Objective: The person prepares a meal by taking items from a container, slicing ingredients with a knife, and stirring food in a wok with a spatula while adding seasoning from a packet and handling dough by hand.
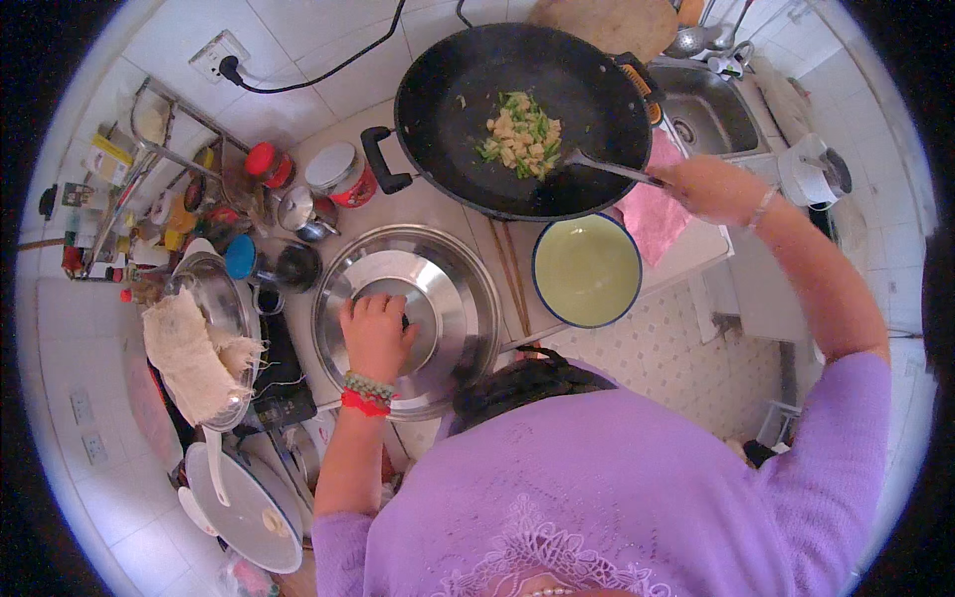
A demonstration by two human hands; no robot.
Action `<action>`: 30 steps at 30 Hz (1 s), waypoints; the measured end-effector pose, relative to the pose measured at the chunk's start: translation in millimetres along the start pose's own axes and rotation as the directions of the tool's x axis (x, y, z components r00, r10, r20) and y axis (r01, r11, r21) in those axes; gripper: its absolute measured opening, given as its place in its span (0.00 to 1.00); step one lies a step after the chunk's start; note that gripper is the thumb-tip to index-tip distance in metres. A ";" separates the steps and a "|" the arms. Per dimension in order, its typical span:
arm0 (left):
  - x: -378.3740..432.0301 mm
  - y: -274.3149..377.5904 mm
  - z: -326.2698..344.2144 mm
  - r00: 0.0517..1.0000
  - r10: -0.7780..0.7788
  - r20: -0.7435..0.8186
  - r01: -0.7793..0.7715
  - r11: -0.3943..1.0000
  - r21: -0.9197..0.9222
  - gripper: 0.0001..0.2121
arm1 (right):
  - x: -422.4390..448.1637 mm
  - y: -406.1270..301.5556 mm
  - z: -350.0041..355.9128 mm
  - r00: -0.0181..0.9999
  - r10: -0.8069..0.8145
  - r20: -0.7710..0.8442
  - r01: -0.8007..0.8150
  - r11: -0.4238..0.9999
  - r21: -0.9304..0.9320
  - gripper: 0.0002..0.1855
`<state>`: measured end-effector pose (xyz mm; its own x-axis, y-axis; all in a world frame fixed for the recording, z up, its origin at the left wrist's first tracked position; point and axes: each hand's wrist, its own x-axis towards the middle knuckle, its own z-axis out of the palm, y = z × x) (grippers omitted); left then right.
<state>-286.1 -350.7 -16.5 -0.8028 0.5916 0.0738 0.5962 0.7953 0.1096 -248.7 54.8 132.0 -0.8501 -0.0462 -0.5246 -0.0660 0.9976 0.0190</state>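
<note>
My right hand (705,192) grips the handle of a metal spatula (608,167), whose head touches diced pale pieces and green bits (522,134) in a large black wok (448,97). At the left, my left hand (377,328) is closed around the knob of a shiny metal lid (448,321) lying on the counter. A yellow-green bowl with a blue rim (587,270) sits just in front of the wok. Between bowl and lid lie wooden chopsticks (512,276).
Red-lidded and clear jars (342,174) stand left of the wok. A pan draped with cloth (190,358) is at the far left, above a white-lined pan (250,507). A pink cloth (654,216) lies near the steel sink (709,112). A black cord (328,78) runs behind.
</note>
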 end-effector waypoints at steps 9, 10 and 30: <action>-5.4 -2.2 2.1 0.999 -0.016 -0.033 0.013 0.996 -0.084 0.16 | 112.1 -15.0 0.2 0.847 -0.058 -0.528 0.135 0.985 0.109 0.17; -3.2 1.3 3.2 0.998 -0.013 -0.061 0.006 0.995 -0.102 0.16 | 120.8 -20.8 -0.8 0.873 -0.020 -0.488 0.079 0.992 0.101 0.16; 32.9 24.7 -14.9 0.987 0.016 -0.162 -0.072 0.935 -0.346 0.11 | 118.7 3.3 -15.2 0.870 -0.029 -0.493 0.040 0.999 0.013 0.15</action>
<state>-297.9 -313.5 3.4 -0.7837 0.5750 0.2349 0.6131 0.6557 0.4407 -357.8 51.8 82.7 -0.9949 -0.0938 -0.0372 -0.0934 0.9955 -0.0130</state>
